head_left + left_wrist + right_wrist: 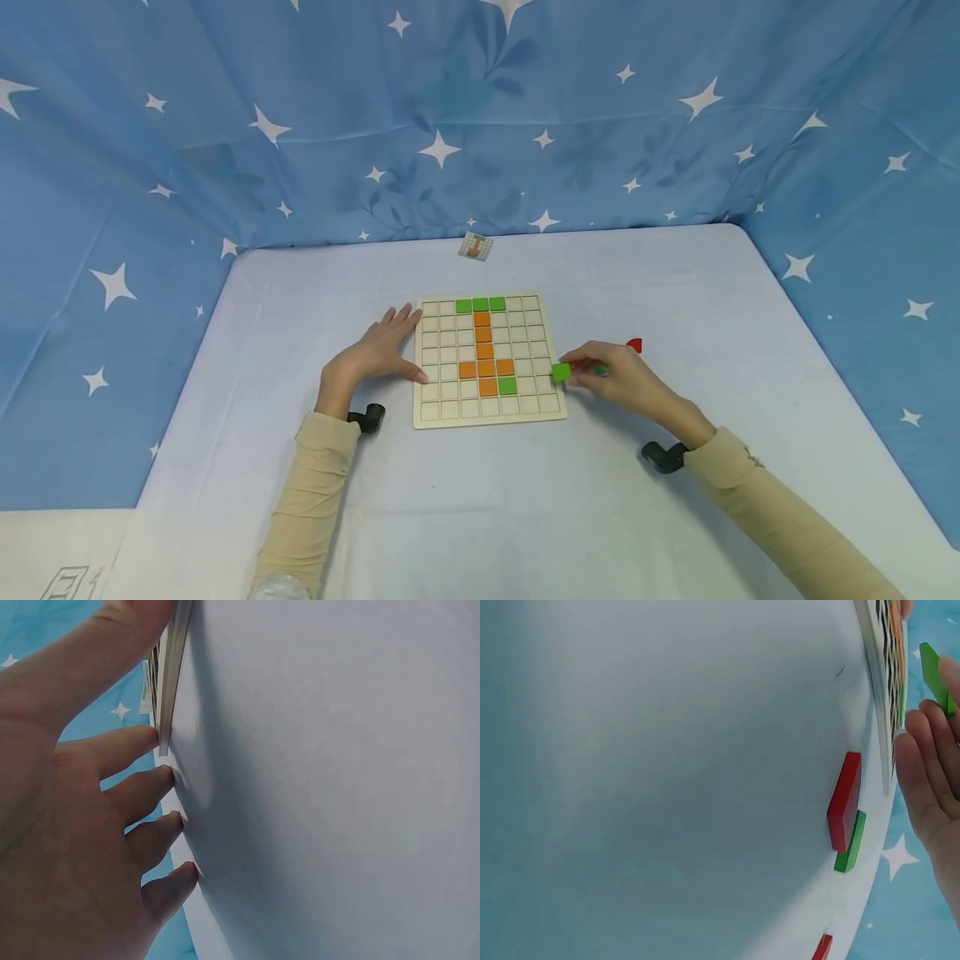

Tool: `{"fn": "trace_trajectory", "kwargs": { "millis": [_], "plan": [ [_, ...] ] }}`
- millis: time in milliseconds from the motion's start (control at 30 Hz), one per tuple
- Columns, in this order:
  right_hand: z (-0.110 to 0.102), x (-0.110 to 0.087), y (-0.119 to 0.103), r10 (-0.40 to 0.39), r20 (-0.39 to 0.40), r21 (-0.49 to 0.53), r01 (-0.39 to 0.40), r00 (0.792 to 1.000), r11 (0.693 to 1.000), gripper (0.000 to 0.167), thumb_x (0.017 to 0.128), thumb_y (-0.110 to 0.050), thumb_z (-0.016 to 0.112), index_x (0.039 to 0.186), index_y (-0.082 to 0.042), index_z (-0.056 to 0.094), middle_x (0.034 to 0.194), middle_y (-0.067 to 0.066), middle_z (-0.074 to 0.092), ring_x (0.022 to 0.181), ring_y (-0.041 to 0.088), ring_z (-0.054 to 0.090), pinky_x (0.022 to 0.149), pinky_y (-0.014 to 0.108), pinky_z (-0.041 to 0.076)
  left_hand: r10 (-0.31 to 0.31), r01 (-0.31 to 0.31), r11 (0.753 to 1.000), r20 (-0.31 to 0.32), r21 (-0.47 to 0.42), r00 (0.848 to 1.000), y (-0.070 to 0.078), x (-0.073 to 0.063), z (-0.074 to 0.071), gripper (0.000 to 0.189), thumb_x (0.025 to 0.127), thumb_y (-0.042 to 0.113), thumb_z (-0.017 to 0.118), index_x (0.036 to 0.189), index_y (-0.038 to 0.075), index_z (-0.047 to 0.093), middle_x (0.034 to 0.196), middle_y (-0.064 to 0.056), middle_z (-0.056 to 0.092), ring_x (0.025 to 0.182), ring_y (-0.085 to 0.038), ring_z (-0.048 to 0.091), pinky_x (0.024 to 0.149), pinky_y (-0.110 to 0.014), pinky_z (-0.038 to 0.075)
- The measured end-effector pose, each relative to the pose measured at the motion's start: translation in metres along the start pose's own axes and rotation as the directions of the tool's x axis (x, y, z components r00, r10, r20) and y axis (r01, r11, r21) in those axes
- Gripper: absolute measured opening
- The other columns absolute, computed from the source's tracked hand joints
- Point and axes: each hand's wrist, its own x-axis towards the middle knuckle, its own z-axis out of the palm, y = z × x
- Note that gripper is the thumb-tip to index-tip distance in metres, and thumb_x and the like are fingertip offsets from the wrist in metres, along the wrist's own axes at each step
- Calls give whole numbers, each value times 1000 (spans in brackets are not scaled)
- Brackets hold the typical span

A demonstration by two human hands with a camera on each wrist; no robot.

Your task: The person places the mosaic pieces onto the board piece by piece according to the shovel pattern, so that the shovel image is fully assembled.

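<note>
A square wooden grid board (487,423) lies on the table. Three green tiles (481,305) line its far row; orange tiles (483,335) run down a middle column, with one more on each side low down. Another green tile (507,385) sits beside the lowest orange one. My left hand (378,346) rests at the board's left edge, fingers spread, thumb on the rim. Between thumb and fingers my right hand (611,371) pinches a green square tile (561,372), which overlaps the board's right edge in the head view and shows tilted in the right wrist view (933,675).
Loose on the cloth by my right hand lie a red tile (845,802), a green tile (851,844) and another red piece (823,947). A small pattern card (476,246) is behind the board, near the table's far edge. Blue star-printed curtain (450,183) surrounds the table.
</note>
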Motion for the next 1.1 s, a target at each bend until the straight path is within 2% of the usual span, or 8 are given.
{"fn": "trace_trajectory", "kwargs": {
  "millis": [267,500,700,867,1100],
  "plan": [
    [7,5,-1,-16,35,88,13,999,996,33,86,-9,83,118,-6,76,106,2,75,93,17,70,90,43,61,5,-5,1000,-4,-2,1000,0,0,0,119,79,37,90,166,9,13,174,-15,0,160,-38,-6,129,-57,-1],
    [13,10,-3,-28,60,101,22,998,995,35,86,-9,83,120,-6,75,106,1,75,94,15,69,94,41,60,-8,8,1000,-1,-6,1000,0,1,0,120,78,38,90,167,11,12,174,-13,0,160,-36,-7,129,-56,-2],
    [19,15,-8,-37,89,120,26,995,992,34,86,-8,82,119,-6,75,106,1,75,92,15,69,93,39,60,-6,6,1000,-3,5,1000,-1,1,0,121,78,38,90,167,11,13,174,-13,0,160,-36,-7,130,-56,-1],
    [24,18,-13,-55,107,108,44,993,993,33,86,-10,83,118,-6,75,101,-1,75,89,12,68,88,33,60,-5,5,1000,-5,8,1000,-2,2,0,121,78,38,91,167,10,13,174,-14,0,160,-36,-6,129,-56,-1],
    [30,22,-19,-109,103,115,97,989,989,31,85,-9,83,115,-3,76,95,-2,73,86,11,67,82,31,60,-8,8,1000,-2,7,1000,-1,1,0,122,77,38,91,167,11,13,174,-14,0,160,-36,-7,130,-56,-1]
  ]
}}
